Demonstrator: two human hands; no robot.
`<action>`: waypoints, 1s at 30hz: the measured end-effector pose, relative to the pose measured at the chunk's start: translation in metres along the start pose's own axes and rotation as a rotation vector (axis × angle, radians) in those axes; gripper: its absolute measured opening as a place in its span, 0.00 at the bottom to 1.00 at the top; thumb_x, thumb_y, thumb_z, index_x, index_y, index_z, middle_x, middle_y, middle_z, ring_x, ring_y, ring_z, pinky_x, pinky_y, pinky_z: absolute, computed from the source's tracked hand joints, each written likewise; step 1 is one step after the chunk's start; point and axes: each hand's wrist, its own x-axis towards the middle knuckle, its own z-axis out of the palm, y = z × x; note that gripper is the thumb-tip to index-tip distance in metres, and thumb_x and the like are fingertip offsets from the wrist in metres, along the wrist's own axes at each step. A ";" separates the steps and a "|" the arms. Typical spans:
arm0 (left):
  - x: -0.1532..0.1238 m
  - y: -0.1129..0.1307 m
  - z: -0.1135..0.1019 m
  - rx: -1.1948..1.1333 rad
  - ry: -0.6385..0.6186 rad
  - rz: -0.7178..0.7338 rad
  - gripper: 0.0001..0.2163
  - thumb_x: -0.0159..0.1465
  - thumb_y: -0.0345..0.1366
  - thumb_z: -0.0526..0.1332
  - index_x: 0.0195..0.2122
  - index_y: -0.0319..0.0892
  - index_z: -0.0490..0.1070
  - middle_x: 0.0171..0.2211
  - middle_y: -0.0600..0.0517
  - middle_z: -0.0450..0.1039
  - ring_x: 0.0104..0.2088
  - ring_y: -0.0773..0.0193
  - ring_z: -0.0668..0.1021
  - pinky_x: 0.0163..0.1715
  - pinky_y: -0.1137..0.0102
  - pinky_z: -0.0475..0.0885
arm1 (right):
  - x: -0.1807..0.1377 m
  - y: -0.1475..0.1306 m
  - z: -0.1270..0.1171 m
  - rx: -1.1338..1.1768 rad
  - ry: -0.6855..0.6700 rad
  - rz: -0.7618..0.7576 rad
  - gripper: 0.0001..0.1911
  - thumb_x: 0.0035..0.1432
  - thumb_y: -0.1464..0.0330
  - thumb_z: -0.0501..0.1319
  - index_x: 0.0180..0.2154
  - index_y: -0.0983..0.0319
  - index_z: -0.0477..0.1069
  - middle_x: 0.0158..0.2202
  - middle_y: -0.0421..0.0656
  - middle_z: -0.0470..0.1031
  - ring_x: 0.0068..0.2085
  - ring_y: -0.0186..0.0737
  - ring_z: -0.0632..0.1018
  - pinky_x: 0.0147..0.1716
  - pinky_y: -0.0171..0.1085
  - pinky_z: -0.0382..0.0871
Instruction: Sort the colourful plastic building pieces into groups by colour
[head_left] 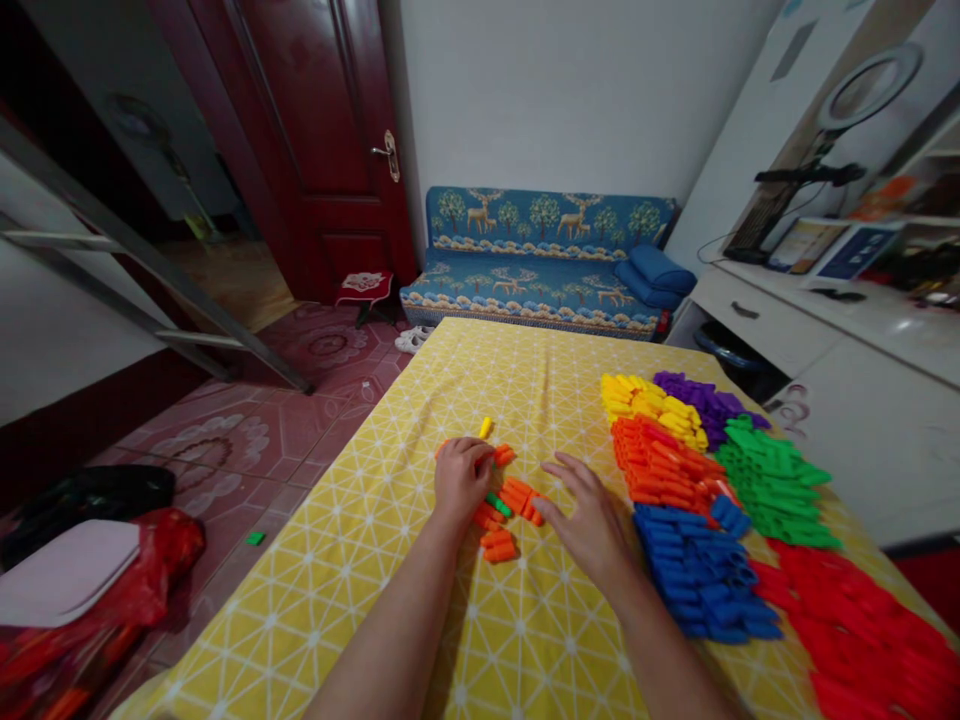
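left hand (461, 482): knuckles up, fingers curled down onto the loose orange pieces (514, 500); I cannot tell whether they pinch one.
right hand (592, 515): flat on the yellow cloth (360, 560), fingers spread apart, holding nothing.
loose orange pieces: between the two hands, one green piece (499, 505) among them.
yellow piece (485, 428): alone, at 12 o'clock of the left hand.
orange pile (660, 465), blue pile (697, 565): at 2 to 4 o'clock of the right hand.

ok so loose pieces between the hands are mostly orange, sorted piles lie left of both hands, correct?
Not quite. The head view shows the sorted piles to the right of both hands, beyond the right hand, not left. The loose pieces between it and the left hand are indeed mostly orange.
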 end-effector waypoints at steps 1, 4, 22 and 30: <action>0.000 0.000 0.000 -0.003 0.002 0.004 0.07 0.62 0.31 0.60 0.37 0.45 0.79 0.39 0.49 0.79 0.41 0.58 0.76 0.44 0.61 0.69 | 0.003 0.003 -0.005 -0.010 0.043 0.002 0.18 0.58 0.61 0.60 0.49 0.58 0.74 0.56 0.48 0.71 0.55 0.46 0.72 0.54 0.46 0.67; 0.001 0.000 0.000 -0.007 0.007 0.011 0.07 0.62 0.31 0.60 0.36 0.45 0.79 0.39 0.49 0.79 0.41 0.58 0.76 0.44 0.62 0.69 | 0.026 0.036 -0.036 -0.143 0.210 0.029 0.17 0.59 0.61 0.59 0.46 0.61 0.75 0.52 0.50 0.73 0.54 0.49 0.72 0.56 0.48 0.64; 0.002 -0.006 0.002 0.025 -0.018 0.026 0.08 0.63 0.34 0.59 0.38 0.46 0.79 0.41 0.50 0.79 0.42 0.57 0.77 0.45 0.62 0.70 | 0.054 0.091 -0.105 -0.533 0.255 0.332 0.19 0.60 0.62 0.56 0.51 0.60 0.72 0.44 0.48 0.78 0.42 0.46 0.75 0.39 0.39 0.63; 0.001 -0.005 0.002 0.019 -0.011 0.021 0.08 0.63 0.34 0.59 0.37 0.47 0.79 0.39 0.50 0.80 0.41 0.57 0.77 0.44 0.62 0.70 | -0.040 0.158 -0.201 -0.532 0.278 0.479 0.13 0.51 0.58 0.62 0.38 0.54 0.77 0.32 0.46 0.79 0.26 0.44 0.74 0.26 0.39 0.61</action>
